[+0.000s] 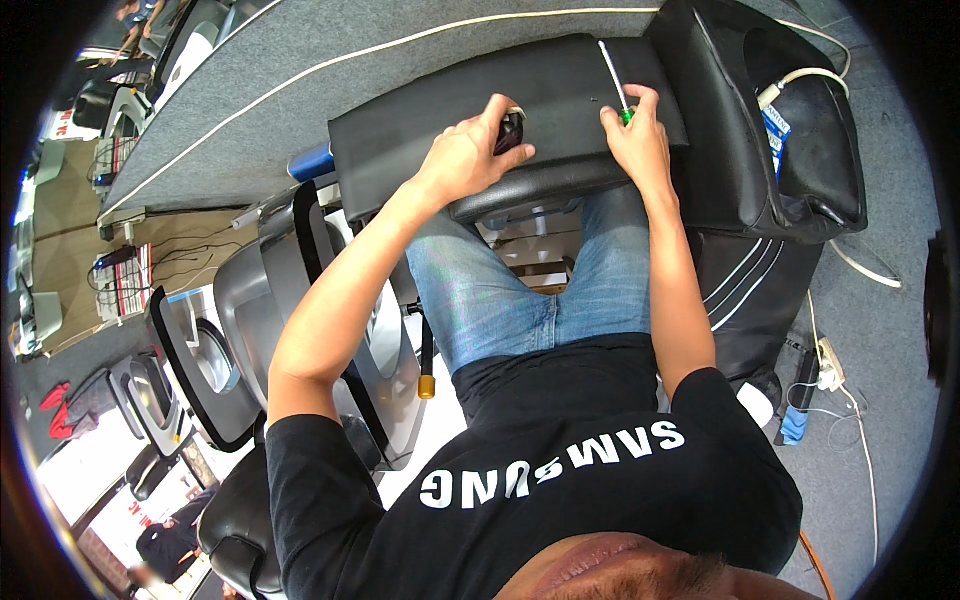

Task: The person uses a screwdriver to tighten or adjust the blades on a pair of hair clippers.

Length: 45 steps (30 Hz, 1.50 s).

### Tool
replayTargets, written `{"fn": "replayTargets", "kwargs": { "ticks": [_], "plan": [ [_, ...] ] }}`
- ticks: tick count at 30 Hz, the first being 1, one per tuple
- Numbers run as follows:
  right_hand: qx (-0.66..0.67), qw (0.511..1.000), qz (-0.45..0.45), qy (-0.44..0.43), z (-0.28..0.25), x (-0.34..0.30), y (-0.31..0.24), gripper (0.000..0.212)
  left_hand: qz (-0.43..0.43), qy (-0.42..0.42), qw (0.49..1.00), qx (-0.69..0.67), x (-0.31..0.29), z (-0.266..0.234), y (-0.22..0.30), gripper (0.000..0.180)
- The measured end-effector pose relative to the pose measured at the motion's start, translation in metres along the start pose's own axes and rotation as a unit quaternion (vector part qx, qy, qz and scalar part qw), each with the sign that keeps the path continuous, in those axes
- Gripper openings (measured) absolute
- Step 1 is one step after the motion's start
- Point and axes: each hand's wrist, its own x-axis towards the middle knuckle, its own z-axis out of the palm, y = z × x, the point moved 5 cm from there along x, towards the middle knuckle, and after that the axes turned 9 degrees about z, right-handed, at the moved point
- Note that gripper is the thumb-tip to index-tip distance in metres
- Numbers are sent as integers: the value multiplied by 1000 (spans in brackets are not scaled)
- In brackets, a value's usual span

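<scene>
My left hand [465, 155] is closed around a small dark rounded object [510, 132] with a pale edge. Its kind cannot be made out, as my fingers and thumb cover part of it. To its right, my right hand [640, 145] grips a screwdriver [615, 78] by its green handle, with the long metal shaft pointing away from me. Both hands are over a black padded bench [560, 75] in front of my knees. A tiny dark speck [594, 99], perhaps a screw, lies on the bench left of the screwdriver. The screwdriver's tip is apart from the dark object.
A black padded armrest [700, 110] adjoins the bench's right end, with a blue-and-white packet [776, 135] and a white cable plug [770, 96] beside it. Grey washing machine parts [250, 300] crowd my left. A power strip [828, 368] with cables lies on the right floor.
</scene>
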Motion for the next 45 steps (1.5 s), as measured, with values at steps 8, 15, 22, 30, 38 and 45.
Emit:
{"fn": "replayTargets", "kwargs": {
  "ticks": [8,15,22,30,38,45],
  "plan": [
    [386,860,71,-326,-8,-104,-24,43,-184,117,828,-517,5,-7,-21,47],
    [330,867,24,-372,-19,-157,-37,46,-162,204,749,-609,5,-25,-19,44],
    [264,900,-73,-341,-18,-155,-42,44,-154,229,781,-560,4,-31,-14,38],
    [257,897,-72,-352,-10,-154,-40,44,-144,228,789,-552,5,-31,-9,42],
    [254,897,-66,-355,-9,-155,-40,43,-135,226,816,-514,4,-31,-4,49],
    [78,952,-172,-241,-31,-160,-60,42,-92,211,856,-464,4,-30,5,49]
  ]
}}
